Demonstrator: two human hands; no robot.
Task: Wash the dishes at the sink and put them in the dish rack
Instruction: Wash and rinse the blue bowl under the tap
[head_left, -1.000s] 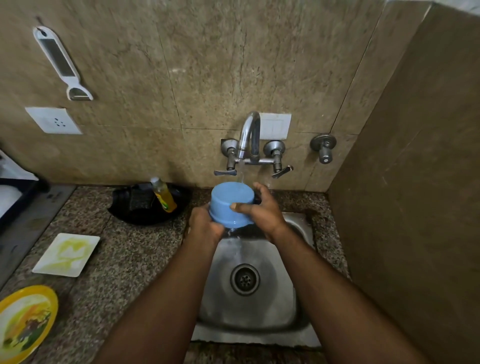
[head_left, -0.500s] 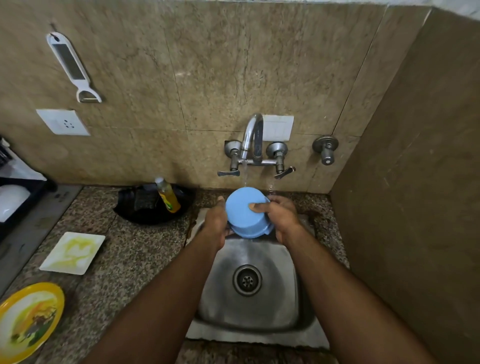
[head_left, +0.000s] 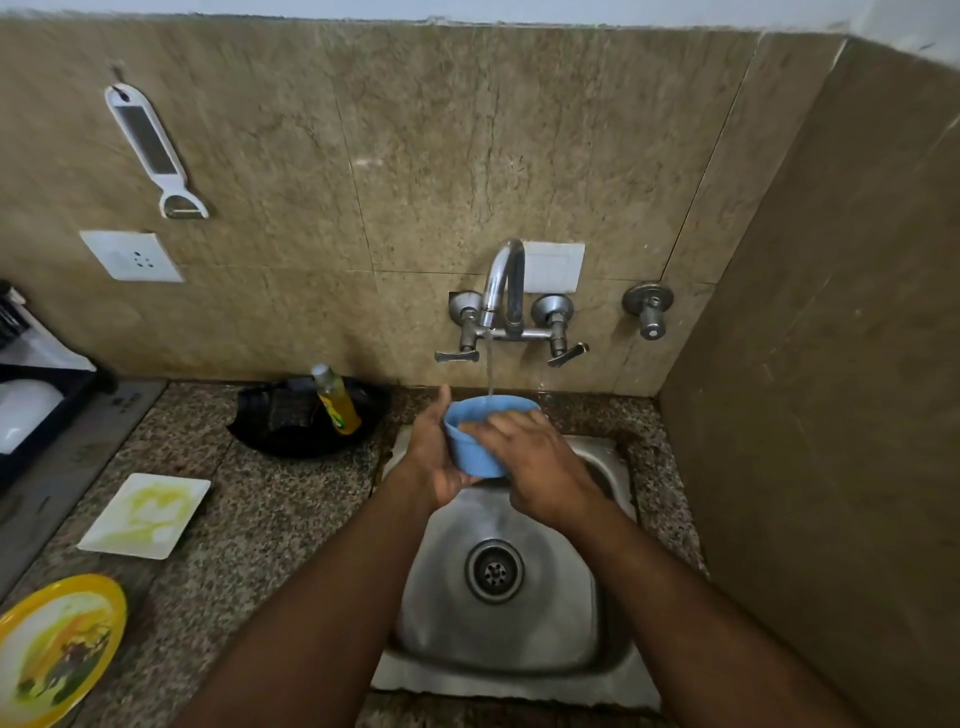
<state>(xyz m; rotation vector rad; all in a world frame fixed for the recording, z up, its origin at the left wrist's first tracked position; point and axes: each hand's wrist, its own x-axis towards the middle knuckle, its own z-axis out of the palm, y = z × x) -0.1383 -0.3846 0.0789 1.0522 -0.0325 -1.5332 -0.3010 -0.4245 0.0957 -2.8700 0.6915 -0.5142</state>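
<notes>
Centrally, the left hand (head_left: 436, 457) cups the blue bowl (head_left: 480, 441) from its left side and underneath, thumb raised beside the rim, while the right hand (head_left: 540, 467) lies over the bowl's near wall, its fingers (head_left: 493, 423) curled over the rim toward the inside. The bowl is held upright above the rear of the steel sink (head_left: 613, 639), mouth up, directly beneath the tap (head_left: 501, 283); a thin stream of water (head_left: 490, 364) falls into it.

Step in hand, as judged: rinsing the bowl's interior, with the right hand rubbing at the rim. The next move likely calls for tipping out the water, then carrying the bowl leftward across the counter (head_left: 270, 519) to the black dish rack (head_left: 31, 410) at the left edge of the view, where one white item already rests.

Compared with half a second earlier, the bowl has turned: its base then faced the camera with the mouth angled away, whereas now the mouth faces up and receives the stream. The right hand has shifted from the bowl's far side to its near wall.

Outward on the counter, a soiled white square plate (head_left: 145, 514) and a soiled yellow plate (head_left: 57, 644) remain unwashed; a soap bottle (head_left: 337, 400) leans in a black tray just left of the sink.
</notes>
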